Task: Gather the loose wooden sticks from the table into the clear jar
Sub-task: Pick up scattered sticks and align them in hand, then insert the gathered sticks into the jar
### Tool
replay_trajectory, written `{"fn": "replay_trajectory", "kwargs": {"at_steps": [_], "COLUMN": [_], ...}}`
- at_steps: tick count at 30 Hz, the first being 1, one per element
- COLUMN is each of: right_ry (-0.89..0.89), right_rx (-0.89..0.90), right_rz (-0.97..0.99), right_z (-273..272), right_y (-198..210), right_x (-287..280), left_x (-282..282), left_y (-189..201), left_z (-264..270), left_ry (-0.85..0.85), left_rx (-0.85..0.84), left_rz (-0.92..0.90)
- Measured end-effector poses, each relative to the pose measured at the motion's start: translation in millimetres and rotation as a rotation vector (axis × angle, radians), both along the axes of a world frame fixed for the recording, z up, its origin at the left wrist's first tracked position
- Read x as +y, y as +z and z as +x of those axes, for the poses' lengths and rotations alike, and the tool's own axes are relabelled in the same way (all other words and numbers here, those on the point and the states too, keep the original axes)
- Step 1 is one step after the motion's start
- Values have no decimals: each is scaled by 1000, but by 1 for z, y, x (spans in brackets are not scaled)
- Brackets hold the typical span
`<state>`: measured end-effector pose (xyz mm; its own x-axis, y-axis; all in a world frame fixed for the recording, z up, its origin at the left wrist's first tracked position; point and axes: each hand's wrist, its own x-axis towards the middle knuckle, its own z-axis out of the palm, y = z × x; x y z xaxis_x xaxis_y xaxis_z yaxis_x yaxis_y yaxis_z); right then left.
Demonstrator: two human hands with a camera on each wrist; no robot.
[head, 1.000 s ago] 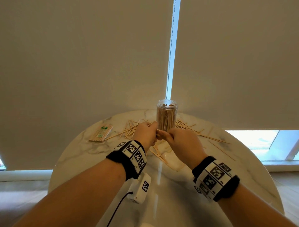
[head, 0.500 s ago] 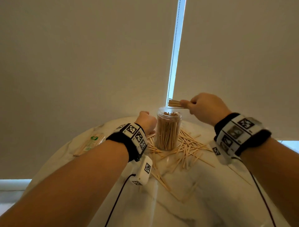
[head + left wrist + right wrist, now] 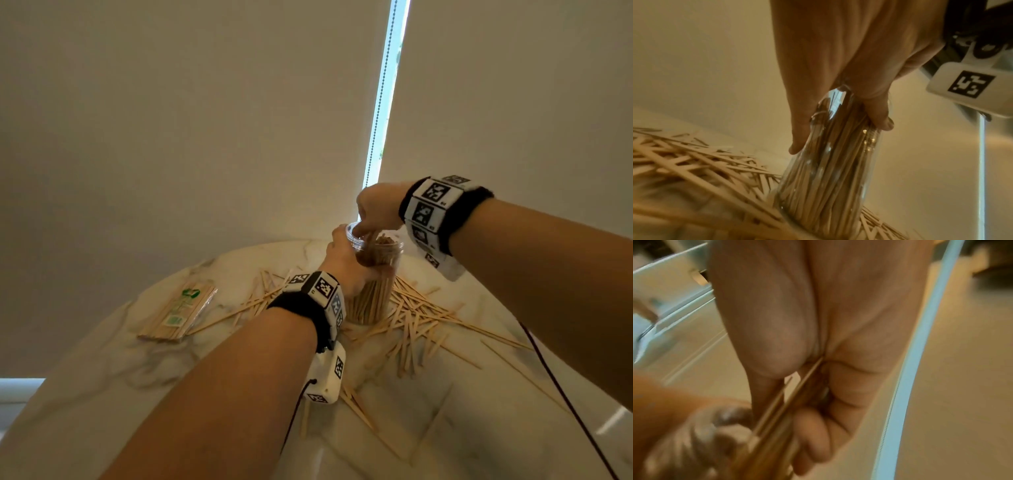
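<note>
The clear jar (image 3: 375, 287), packed with upright wooden sticks, stands near the far side of the round marble table (image 3: 102, 394). My left hand (image 3: 346, 263) grips the jar's upper part; in the left wrist view my left hand (image 3: 840, 123) curls its fingers round the jar (image 3: 824, 178). My right hand (image 3: 371, 219) is over the jar's mouth, fingers pointing down into it. The blurred right wrist view shows my right hand (image 3: 797, 410) pinching a small bundle of sticks (image 3: 774, 417). Loose sticks (image 3: 418, 318) lie scattered around the jar's base.
A sealed plastic packet of sticks (image 3: 180, 311) lies at the table's left. A few long sticks (image 3: 507, 359) reach toward the right edge. A dark cable (image 3: 561, 387) hangs from my right wrist over the table. A closed roller blind (image 3: 205, 120) hangs behind the table.
My right hand has swung a pinched bundle from beside the jar down into its mouth. My left hand has moved onto the jar and closed round its upper part.
</note>
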<state>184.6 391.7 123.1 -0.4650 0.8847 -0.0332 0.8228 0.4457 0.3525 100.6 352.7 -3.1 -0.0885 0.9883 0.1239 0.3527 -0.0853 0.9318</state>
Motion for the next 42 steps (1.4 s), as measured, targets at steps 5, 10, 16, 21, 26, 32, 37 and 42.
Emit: {"fn": "replay_trajectory", "kwargs": {"at_steps": [5,10,16,21,26,32,37,42], "right_ry": [-77,-30,-102,-73,-38,143,-157,-375], "right_rx": [-36,128,524,525,437,831,490,96], "right_rz": [-111,-152,-387,-489,-307,101,-206,-412], "right_z": [-12,0,15,24,25,57,90,92], "right_y": [-9,-4,2,12,2,-20,-64,-107], "right_x": [-8,-11,-2,-8,-18,-77,-128,-163], "left_x": [0,1,0,0,-1,-15,-50,-99], "left_y": [-2,-3,-6,-6,-3,6,16,14], "left_z": [1,-2,-2,-2,-2,2,-8,-32], "left_ry": [21,8,13,12,0,30,57,73], "left_rx": [0,-3,-18,1,-32,13,463,1052], "left_rz": [7,-16,4,2,-32,-32,-218,-382]}}
